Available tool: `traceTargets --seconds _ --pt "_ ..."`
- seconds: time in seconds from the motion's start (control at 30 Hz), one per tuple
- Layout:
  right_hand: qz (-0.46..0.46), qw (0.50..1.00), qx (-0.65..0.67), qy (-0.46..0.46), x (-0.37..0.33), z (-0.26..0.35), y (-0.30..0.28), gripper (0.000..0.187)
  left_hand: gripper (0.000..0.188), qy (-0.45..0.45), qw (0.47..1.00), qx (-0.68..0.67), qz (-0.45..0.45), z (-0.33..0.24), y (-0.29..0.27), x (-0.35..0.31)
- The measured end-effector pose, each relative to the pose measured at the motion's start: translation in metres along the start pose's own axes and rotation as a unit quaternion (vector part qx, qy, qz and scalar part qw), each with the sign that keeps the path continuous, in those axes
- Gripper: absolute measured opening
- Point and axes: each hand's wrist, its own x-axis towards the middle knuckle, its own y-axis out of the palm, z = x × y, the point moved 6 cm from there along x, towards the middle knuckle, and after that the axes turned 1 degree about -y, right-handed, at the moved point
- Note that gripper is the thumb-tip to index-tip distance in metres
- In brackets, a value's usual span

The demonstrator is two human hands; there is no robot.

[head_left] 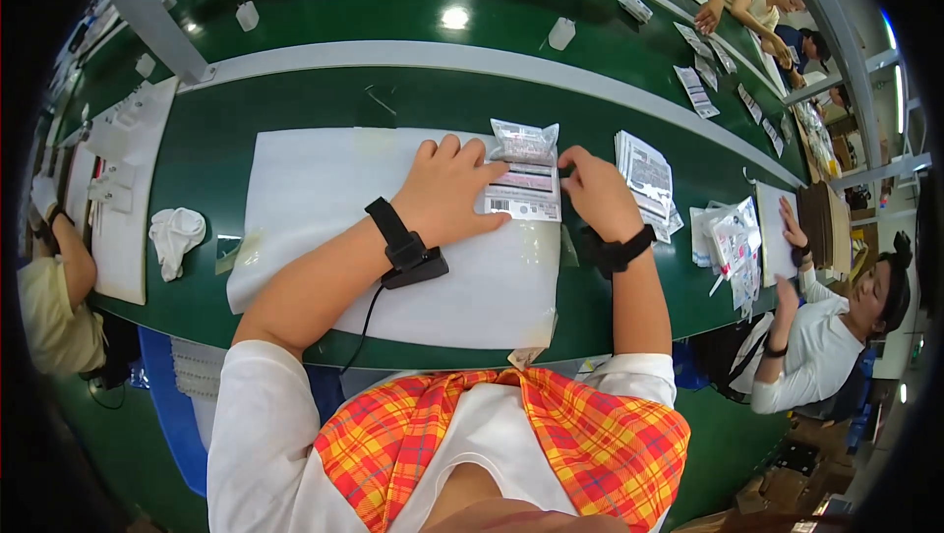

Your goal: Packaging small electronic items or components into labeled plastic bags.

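Left hand [447,194] flat, right hand [598,194] fingers pinching clear packet [524,176] — long axis pointing away

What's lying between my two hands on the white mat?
In the head view, a clear packet with a printed label lies between the left hand and right hand; both touch it.

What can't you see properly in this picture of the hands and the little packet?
- Head view: the clear packet has print too small and blurred to make out.
- The left hand lies on the packet's left edge, hiding that part.
- The right hand has curled fingers, so their tips are hidden.
- The stack of packets shows only its top piece.
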Motion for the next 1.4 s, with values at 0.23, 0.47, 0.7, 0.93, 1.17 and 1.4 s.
traceTargets --seconds 0.23,0.47,0.7,0.93,1.17,1.4 --pt "-0.041 0.994 0.021 -0.096 0.047 0.022 -0.018 0.037 0.058 -0.007 0.999 -0.034 0.011 0.008 0.002 0.001" --pt "-0.127 0.888 0.442 0.029 0.17 -0.023 -0.089 0.035 0.047 -0.047 0.995 -0.07 -0.046 0.018 0.01 0.009" --pt "0.14 0.928 -0.343 0.03 0.085 -0.071 -0.102 0.031 0.046 -0.061 0.997 -0.052 -0.011 0.031 0.013 0.003" --pt "-0.027 0.978 -0.188 -0.084 -0.047 -0.114 -0.08 0.023 0.042 -0.045 0.998 -0.052 0.005 0.022 0.013 0.011" --pt "0.051 0.991 -0.081 -0.093 -0.031 -0.051 -0.076 0.024 0.031 -0.042 0.995 -0.083 -0.02 0.025 0.006 0.008" --pt "0.201 0.942 0.0 -0.268 0.005 0.092 0.011 0.025 0.035 0.106 0.955 -0.257 -0.106 0.013 -0.023 0.018"
